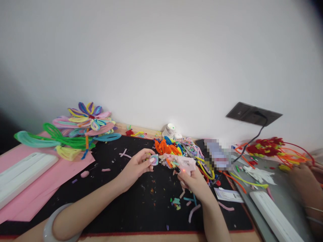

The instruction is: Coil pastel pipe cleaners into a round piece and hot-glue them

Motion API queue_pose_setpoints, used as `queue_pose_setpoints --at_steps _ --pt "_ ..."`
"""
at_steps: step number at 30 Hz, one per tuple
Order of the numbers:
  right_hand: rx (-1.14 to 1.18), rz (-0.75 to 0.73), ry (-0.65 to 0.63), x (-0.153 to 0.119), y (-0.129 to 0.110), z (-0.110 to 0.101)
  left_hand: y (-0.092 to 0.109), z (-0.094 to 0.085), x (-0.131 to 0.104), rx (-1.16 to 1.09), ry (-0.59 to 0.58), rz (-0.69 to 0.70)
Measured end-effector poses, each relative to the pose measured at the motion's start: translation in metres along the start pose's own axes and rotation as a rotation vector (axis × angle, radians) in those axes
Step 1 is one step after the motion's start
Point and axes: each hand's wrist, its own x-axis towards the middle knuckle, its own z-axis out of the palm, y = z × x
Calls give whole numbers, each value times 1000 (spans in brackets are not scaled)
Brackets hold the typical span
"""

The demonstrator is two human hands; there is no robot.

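My left hand (pixel 141 163) pinches a small coil (pixel 154 159) of pastel pipe cleaner, pink, blue and green. Wrapped round the handle of a pale pink glue gun (pixel 186 163) is my right hand (pixel 188 176); a small orange light glows on the gun. The gun's nozzle end points left at the coil and is crusted with coloured bits, so whether tip and coil touch is unclear. Just behind the gun lies a heap of orange loops (pixel 165 147) and other pipe cleaners.
Pipe cleaner flowers (pixel 91 117) lie at the left on pink sheets (pixel 37 174) beside a white case (pixel 26 174). Scraps litter the black mat (pixel 113 208). A white cup (pixel 169 130) stands by the wall. At the right are a blurred phone, a grey mat and another person's hands (pixel 305 181).
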Motion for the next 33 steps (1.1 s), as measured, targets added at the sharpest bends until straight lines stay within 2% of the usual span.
queue_pose_setpoints --at_steps 33 --pt "-8 54 -61 -4 -6 2 4 4 -1 -29 99 16"
